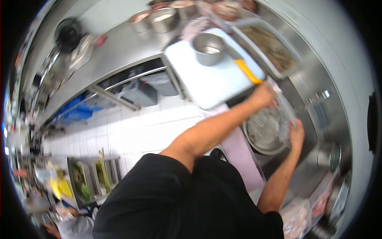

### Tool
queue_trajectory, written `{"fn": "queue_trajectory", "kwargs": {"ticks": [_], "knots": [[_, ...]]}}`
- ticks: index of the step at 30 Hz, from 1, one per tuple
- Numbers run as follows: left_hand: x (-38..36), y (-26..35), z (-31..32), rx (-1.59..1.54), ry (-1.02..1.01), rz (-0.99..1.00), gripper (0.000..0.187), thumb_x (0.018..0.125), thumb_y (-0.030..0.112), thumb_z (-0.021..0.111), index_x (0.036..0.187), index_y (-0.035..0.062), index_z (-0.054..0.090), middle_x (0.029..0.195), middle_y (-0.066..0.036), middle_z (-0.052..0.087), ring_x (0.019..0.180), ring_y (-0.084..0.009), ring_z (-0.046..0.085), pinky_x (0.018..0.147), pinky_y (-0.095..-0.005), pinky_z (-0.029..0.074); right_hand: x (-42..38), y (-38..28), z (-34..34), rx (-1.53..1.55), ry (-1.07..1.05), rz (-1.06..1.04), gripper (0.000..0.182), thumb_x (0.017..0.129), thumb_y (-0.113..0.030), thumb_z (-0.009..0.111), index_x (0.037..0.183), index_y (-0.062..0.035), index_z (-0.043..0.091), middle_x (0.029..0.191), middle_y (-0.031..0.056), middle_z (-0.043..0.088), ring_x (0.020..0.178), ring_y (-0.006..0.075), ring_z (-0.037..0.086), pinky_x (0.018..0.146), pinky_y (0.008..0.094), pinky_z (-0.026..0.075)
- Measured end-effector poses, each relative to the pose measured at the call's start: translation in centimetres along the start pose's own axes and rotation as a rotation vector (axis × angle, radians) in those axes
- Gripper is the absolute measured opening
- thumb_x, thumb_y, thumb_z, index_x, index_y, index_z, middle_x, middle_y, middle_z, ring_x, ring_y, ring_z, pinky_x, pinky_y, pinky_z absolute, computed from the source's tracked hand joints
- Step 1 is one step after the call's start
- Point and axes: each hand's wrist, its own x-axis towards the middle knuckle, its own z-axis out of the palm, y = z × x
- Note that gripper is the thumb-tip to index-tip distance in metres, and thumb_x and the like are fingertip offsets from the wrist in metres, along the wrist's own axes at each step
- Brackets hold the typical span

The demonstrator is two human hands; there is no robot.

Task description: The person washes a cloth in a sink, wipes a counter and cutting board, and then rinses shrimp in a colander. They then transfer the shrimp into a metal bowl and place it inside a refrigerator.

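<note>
Both hands grip a clear plastic bag [283,109], stretched between them over a round metal bowl [266,129] with greyish, translucent contents. My left hand [263,96] is closed on the bag's upper edge, near the end of the knife's yellow handle [247,71]. Lower and to the right, my right hand [296,133] has its fingers closed on the other side of the bag. The knife lies on a white cutting board [211,83], beside a metal pot [208,48]. Motion blur softens the bag and the fingers.
A tray of brownish food [269,49] stands beyond the board. Several metal pots [163,20] sit on the steel counter [119,49]. Nearer me are a pinkish cloth [240,155] and bagged food [297,219]. At the lower left, a person in light clothing [77,227] is partly visible.
</note>
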Motion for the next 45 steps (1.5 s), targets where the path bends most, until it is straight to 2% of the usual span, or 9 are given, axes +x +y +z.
{"fn": "queue_trajectory", "kwargs": {"ticks": [3,8,13,23,26,30,33,39,45], "knots": [[-2.5,-0.3,-1.9,0.054,-0.159,0.013,0.075,0.090,0.037,0.065,0.141,-0.0005,0.025,0.117,-0.017,0.055,0.098,-0.0271,0.062,0.066,-0.0456,0.055,-0.5,-5.9,0.8,-0.049,0.302,-0.314,0.038,0.090,-0.016,0.063,0.124,-0.0023,0.055,0.104,0.0163,0.064,0.095,0.0276,0.062,0.083,0.0369,0.049],[-5.4,1.2,-7.7,-0.596,-0.255,-0.083,0.076,0.092,0.034,0.063,0.146,0.0033,0.019,0.132,-0.018,0.047,0.102,-0.0291,0.060,0.068,-0.0359,0.058,-4.3,-18.2,7.2,0.148,-0.081,-0.548,0.052,0.086,-0.014,0.065,0.133,0.0029,0.049,0.125,0.0224,0.057,0.109,0.0384,0.058,0.094,0.0405,0.045],[-10.4,0.1,-23.3,-0.428,-0.261,0.025,0.059,0.091,0.014,0.062,0.142,0.0075,0.033,0.118,-0.011,0.058,0.095,-0.0186,0.063,0.068,-0.0332,0.058,-6.3,-27.5,9.6,-0.013,-0.405,-0.756,0.052,0.085,-0.012,0.066,0.133,0.0015,0.052,0.128,0.0227,0.058,0.117,0.0346,0.057,0.100,0.0374,0.042],[-16.6,-6.1,-62.7,-0.214,0.933,-0.046,0.049,0.088,0.019,0.066,0.129,0.0089,0.043,0.110,-0.009,0.058,0.091,-0.0213,0.062,0.068,-0.0324,0.056,-7.2,-20.4,9.4,0.036,-0.345,-0.002,0.043,0.090,-0.009,0.061,0.133,-0.0007,0.055,0.113,0.0170,0.067,0.101,0.0194,0.063,0.089,0.0304,0.048],[-18.0,-8.7,-72.5,0.037,1.161,0.016,0.049,0.083,0.053,0.066,0.073,0.0046,0.063,0.063,-0.007,0.053,0.063,-0.0158,0.051,0.055,-0.0325,0.041,-6.3,-13.0,8.1,-0.048,-0.376,0.015,0.046,0.093,-0.023,0.060,0.132,0.0006,0.055,0.118,0.0172,0.066,0.106,0.0213,0.062,0.091,0.0324,0.047],[-17.6,-11.3,-71.3,-0.295,0.856,0.161,0.053,0.095,0.021,0.059,0.142,0.0072,0.041,0.124,-0.016,0.056,0.109,-0.0298,0.060,0.091,-0.0405,0.054,-4.5,-3.1,6.2,-0.152,-0.303,0.266,0.056,0.088,-0.034,0.063,0.129,0.0039,0.055,0.125,0.0232,0.061,0.116,0.0311,0.060,0.098,0.0368,0.045],[-18.3,-8.9,-59.1,-0.339,0.634,0.043,0.052,0.097,0.031,0.058,0.140,0.0055,0.044,0.122,-0.012,0.059,0.109,-0.0260,0.060,0.092,-0.0392,0.051,-3.2,4.7,6.3,-0.195,-0.138,0.464,0.074,0.084,-0.033,0.070,0.141,0.0029,0.040,0.130,0.0274,0.056,0.124,0.0358,0.054,0.102,0.0391,0.042],[-17.4,-1.5,-39.1,-0.223,0.204,0.074,0.040,0.099,0.032,0.053,0.125,0.0022,0.054,0.095,-0.012,0.064,0.083,-0.0222,0.065,0.068,-0.0306,0.055,-1.1,11.0,8.2,-0.277,0.042,0.700,0.060,0.084,-0.029,0.066,0.133,0.0011,0.049,0.129,0.0270,0.055,0.123,0.0363,0.054,0.100,0.0418,0.045],[-12.2,2.5,-20.3,0.123,-0.268,-0.045,0.037,0.098,0.025,0.056,0.123,-0.0023,0.055,0.086,-0.013,0.064,0.076,-0.0213,0.063,0.073,-0.0355,0.054,0.8,13.0,8.5,-0.349,0.113,0.757,0.052,0.081,-0.028,0.069,0.125,-0.0030,0.055,0.122,0.0263,0.060,0.115,0.0366,0.059,0.096,0.0431,0.048]]}}
